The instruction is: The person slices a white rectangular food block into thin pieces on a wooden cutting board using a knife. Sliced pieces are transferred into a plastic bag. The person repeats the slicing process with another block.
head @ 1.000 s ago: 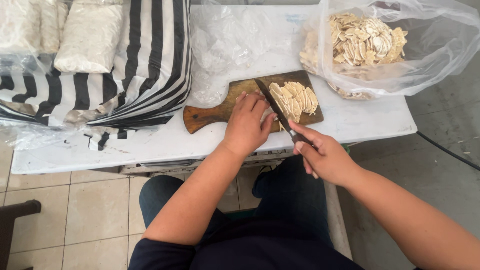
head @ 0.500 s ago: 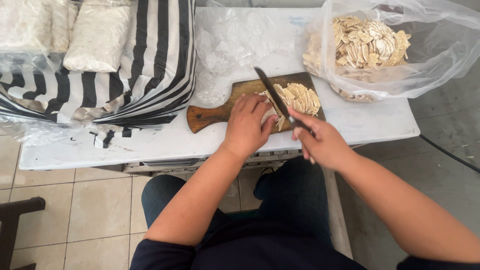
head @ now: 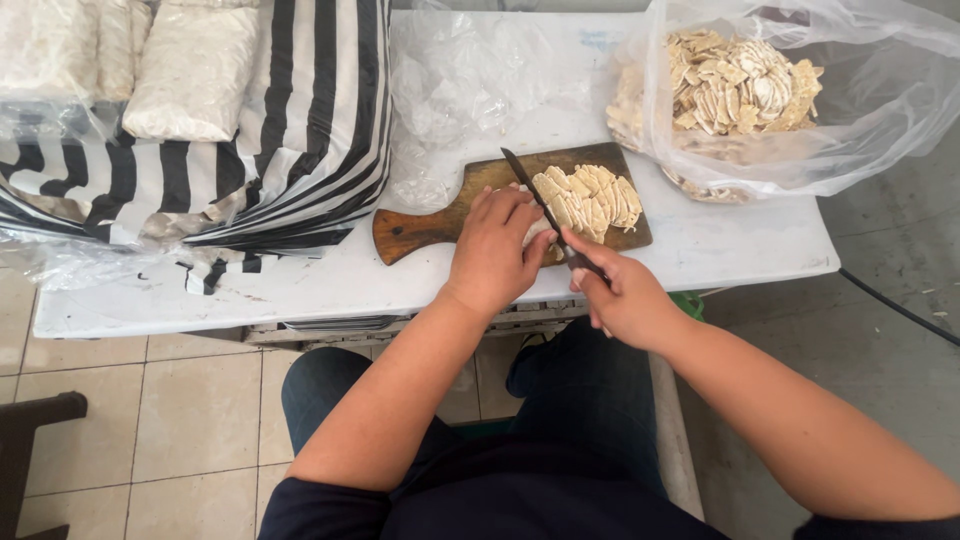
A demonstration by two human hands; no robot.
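A brown wooden cutting board (head: 420,228) with a handle lies on the white table (head: 300,285). On it sits a fan of pale sliced pieces (head: 590,195). My left hand (head: 495,245) presses down on a pale block at the slices' left end, mostly hiding it. My right hand (head: 625,295) grips the dark handle of a knife (head: 530,190), whose blade angles up and left across the block, right beside my left fingers.
A clear plastic bag (head: 880,110) holding several pale slices sits at the table's far right. A black-and-white striped bag (head: 300,130) with white packets (head: 190,70) fills the left. Crumpled clear plastic (head: 450,80) lies behind the board. Tiled floor below.
The knife has shifted slightly left along the block and my right hand has followed; my left hand stays pressed on the block.
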